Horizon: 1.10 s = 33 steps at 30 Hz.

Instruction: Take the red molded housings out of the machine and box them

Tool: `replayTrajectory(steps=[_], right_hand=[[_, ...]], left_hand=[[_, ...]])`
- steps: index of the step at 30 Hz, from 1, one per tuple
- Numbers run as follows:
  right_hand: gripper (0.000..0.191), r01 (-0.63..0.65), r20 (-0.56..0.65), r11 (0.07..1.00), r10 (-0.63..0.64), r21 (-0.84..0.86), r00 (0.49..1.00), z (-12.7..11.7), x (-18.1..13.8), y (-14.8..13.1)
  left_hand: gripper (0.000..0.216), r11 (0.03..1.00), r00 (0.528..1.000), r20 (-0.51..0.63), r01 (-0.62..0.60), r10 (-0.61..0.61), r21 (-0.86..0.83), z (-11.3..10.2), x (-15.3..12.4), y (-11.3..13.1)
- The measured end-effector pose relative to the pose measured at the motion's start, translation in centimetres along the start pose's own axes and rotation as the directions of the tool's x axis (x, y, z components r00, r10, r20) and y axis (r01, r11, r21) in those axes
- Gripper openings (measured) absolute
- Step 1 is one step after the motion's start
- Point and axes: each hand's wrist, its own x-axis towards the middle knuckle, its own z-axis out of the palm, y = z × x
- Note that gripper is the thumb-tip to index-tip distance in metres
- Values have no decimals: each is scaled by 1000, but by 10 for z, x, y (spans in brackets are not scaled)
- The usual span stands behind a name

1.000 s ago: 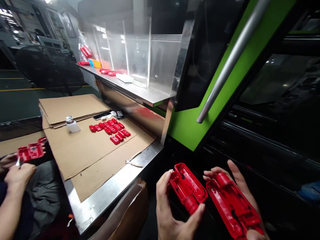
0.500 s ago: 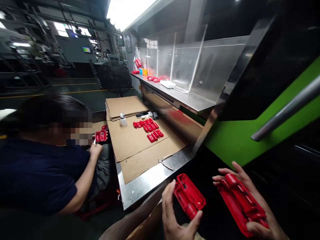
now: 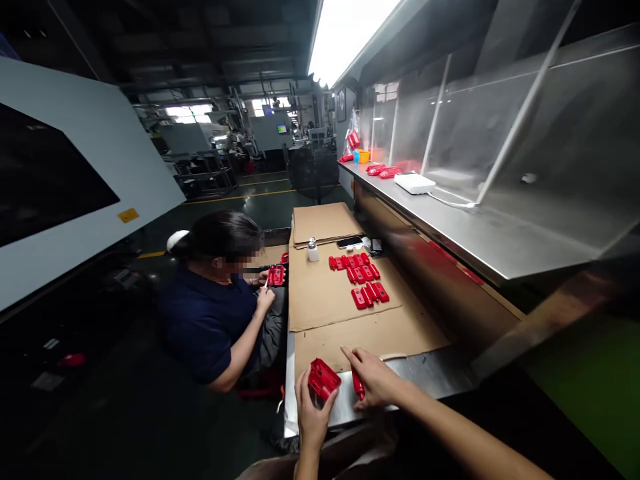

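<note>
My left hand (image 3: 311, 415) grips a red plastic housing shell (image 3: 323, 379) over the near end of the steel worktable (image 3: 425, 377). My right hand (image 3: 374, 380) lies palm down on the table's near edge with a second red shell (image 3: 357, 385) under it; only a strip of red shows below the fingers. Farther up the table, several small red moulded parts (image 3: 361, 277) lie in rows on brown cardboard sheets (image 3: 330, 300).
A person in a dark blue shirt (image 3: 210, 320) sits at the table's left, holding a red part (image 3: 275, 275) and a tool. A small glass bottle (image 3: 313, 250), a phone (image 3: 349, 242) and stacked cardboard lie farther back. A steel shelf (image 3: 465, 220) with a white box runs along the right.
The view has swung left and pulled back. Both my hands moved from in front of the green machine to the table's near end; my right hand now presses its shell onto the table.
</note>
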Motion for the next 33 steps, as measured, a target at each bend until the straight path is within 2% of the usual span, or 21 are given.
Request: replayTrajectory(steps=[3, 7, 10, 14, 17, 19, 20, 22, 24, 26, 28, 29, 31, 33], right_hand=[[142, 48, 90, 990, -37, -130, 995, 9, 45, 10], [140, 134, 175, 965, -95, -227, 980, 21, 75, 17], [123, 172, 202, 952, -122, -254, 972, 25, 84, 17], [107, 173, 178, 957, -134, -231, 975, 23, 88, 18], [100, 176, 146, 965, -149, -195, 978, 18, 90, 21], [90, 176, 123, 971, -157, -163, 980, 15, 92, 23], [83, 171, 107, 974, -156, -148, 982, 14, 92, 24], [72, 154, 72, 978, -145, -137, 987, 11, 93, 26], [71, 137, 44, 978, -132, -159, 990, 8, 95, 29], [77, 129, 44, 970, -123, -204, 991, 5, 97, 31], [80, 124, 70, 960, -109, -252, 992, 3, 101, 34], [80, 122, 89, 955, -101, -272, 991, 3, 103, 35], [81, 122, 126, 947, -88, -298, 988, 2, 108, 38], [82, 129, 155, 944, -84, -303, 984, 3, 111, 40]], left_hand=[[72, 997, 999, 48, 1, -5, 81, -1, 1, -9], [68, 990, 994, 92, 52, -65, 133, -8, -15, -9], [66, 985, 989, 84, 112, -123, 127, -12, -27, -1], [68, 975, 978, -4, 207, -208, 75, -19, -33, 12], [71, 962, 959, -69, 272, -273, -25, -22, -32, 22], [77, 931, 931, -100, 335, -351, -146, -21, -29, 28], [79, 897, 905, -111, 380, -412, -226, -20, -26, 31], [80, 776, 820, -103, 480, -562, -409, -17, -18, 38], [66, 580, 702, -20, 571, -711, -581, -16, -6, 47], [55, 351, 583, 131, 636, -802, -687, -15, 7, 56], [58, 163, 484, 284, 692, -828, -703, -14, 20, 66], [62, 102, 442, 344, 723, -828, -684, -13, 26, 69], [65, 43, 370, 421, 791, -828, -610, -10, 35, 73], [65, 43, 305, 453, 864, -838, -502, -7, 43, 71]])
